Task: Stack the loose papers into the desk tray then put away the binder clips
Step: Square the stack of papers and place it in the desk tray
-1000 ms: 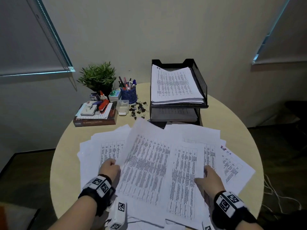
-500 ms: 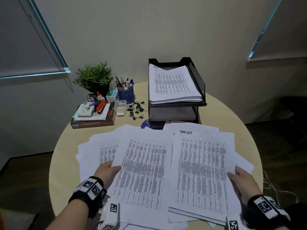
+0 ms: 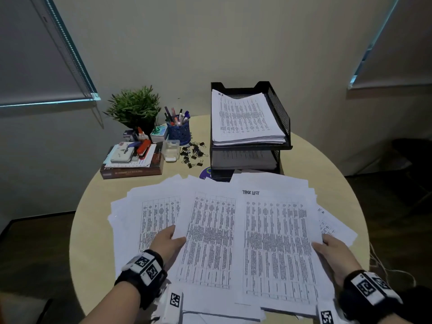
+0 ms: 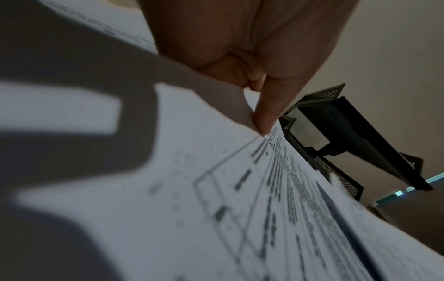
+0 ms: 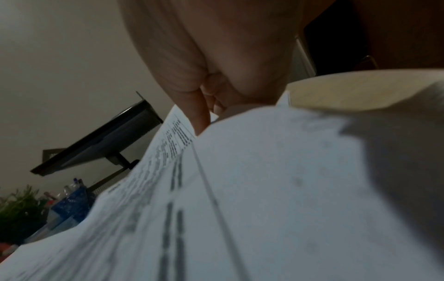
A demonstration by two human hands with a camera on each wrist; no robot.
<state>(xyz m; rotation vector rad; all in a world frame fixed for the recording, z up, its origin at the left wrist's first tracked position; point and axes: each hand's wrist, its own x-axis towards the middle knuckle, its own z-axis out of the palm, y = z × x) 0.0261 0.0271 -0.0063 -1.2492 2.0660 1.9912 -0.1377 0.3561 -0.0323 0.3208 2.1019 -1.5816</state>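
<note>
My left hand (image 3: 167,244) has its grip on the left edge of the loose papers (image 3: 210,235): thumb on top, fingers tucked under the sheets, pinching them. From the left wrist view, a fingertip (image 4: 265,121) presses the corner of a sheet. My right hand (image 3: 336,256) pinches the right edge of the same spread, thumb on top, fingers hidden beneath.

The papers lie fanned across the near half of the round surface (image 3: 327,164), overlapping one another. They are white sheets printed with dense tables of black text; their long axes run near to far, the left ones tilted slightly to the left. The rightmost top sheet (image 3: 278,249) has "TASK LIST" handwritten at its far end.

Beyond them, at the far side, stands the black mesh desk tray (image 3: 278,113), two tiers, with a stack of printed pages in the top tier and more in the lower one. Just left of the tray, the black binder clips (image 3: 194,154) lie scattered on the surface, near a clear plastic box (image 3: 171,150) and a blue pen cup (image 3: 178,133).
</note>
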